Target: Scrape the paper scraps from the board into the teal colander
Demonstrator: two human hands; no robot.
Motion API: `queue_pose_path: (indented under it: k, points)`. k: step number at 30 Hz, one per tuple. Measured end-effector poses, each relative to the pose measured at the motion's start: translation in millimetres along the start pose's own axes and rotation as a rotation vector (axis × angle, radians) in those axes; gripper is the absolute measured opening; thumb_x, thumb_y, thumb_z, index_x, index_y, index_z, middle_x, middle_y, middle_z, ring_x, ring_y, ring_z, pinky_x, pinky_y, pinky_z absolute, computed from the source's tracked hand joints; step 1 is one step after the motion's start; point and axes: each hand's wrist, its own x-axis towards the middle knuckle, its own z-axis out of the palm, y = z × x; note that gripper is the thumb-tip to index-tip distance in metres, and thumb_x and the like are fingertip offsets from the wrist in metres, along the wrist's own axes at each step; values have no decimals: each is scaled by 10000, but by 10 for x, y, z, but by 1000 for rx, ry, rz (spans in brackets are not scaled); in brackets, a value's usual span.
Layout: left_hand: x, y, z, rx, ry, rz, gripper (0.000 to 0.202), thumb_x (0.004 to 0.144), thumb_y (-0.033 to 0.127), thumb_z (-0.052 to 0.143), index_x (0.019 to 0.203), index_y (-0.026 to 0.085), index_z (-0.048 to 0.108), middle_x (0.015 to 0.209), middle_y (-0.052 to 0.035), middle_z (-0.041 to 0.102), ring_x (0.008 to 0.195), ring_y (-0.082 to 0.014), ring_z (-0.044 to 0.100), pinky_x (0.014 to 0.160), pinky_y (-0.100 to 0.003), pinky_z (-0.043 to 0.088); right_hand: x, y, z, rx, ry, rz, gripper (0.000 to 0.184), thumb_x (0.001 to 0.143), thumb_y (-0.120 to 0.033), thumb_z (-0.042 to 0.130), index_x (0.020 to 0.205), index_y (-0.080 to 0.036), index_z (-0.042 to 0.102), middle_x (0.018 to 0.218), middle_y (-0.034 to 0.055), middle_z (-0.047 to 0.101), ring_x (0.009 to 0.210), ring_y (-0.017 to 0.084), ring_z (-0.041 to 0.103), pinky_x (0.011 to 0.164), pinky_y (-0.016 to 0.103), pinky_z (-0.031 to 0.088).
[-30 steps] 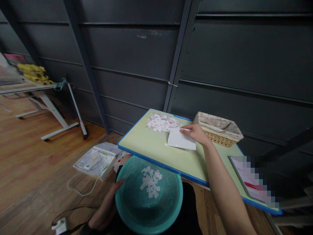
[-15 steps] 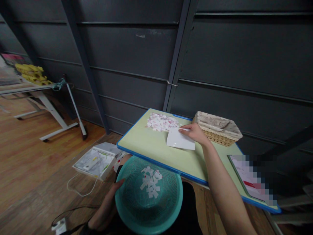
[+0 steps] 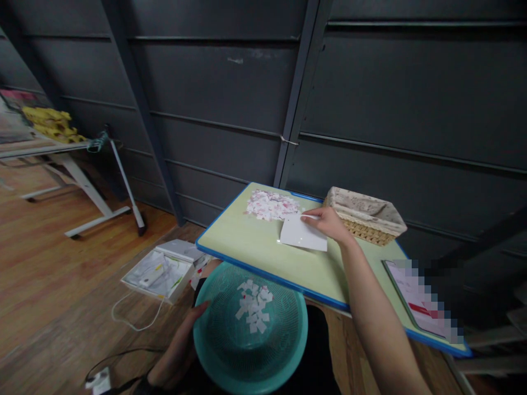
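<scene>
My right hand (image 3: 325, 222) pinches the upper edge of a white card (image 3: 303, 235), which stands tilted over the pale green tabletop (image 3: 234, 233). Just beyond the card's left corner lies a heap of small white and pink paper pieces (image 3: 269, 206). On my lap rests a teal plastic basket (image 3: 284, 351), with several paper pieces (image 3: 254, 307) at its bottom. My left hand (image 3: 196, 318) grips the basket's left rim, the thumb inside and the other fingers hidden beneath.
A cloth-lined wicker basket (image 3: 370, 216) stands at the table's back right, with a tablet-like panel (image 3: 420, 304), partly blurred, near the right edge. An open white box (image 3: 158, 271) with a cable lies on the floor at left. Behind the table rises a dark panelled wall (image 3: 218, 82).
Almost nothing differs. The card in my right hand lies at nearly the same place and tilt, and the view has shifted very slightly.
</scene>
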Motion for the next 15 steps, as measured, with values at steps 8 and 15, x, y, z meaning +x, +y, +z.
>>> queue_pose_path:
  k: [8,15]
  points:
    - [-37,35,49,-7,14,-35,717,864,333,637,1498,97,399,1117,-131,801,1181,-346,673,1114,-448,449,-11,1,36,-91,59,-33,289,810,-335,607,911,-159,813,978,108,783,898,305,734,832,416,558]
    - [-74,44,63,20,55,-2,708,878,367,617,1480,55,415,1161,-151,782,1220,-318,650,1126,-410,441,-24,0,21,-176,151,-49,312,844,-334,572,969,-177,811,1018,105,778,951,307,726,852,397,544]
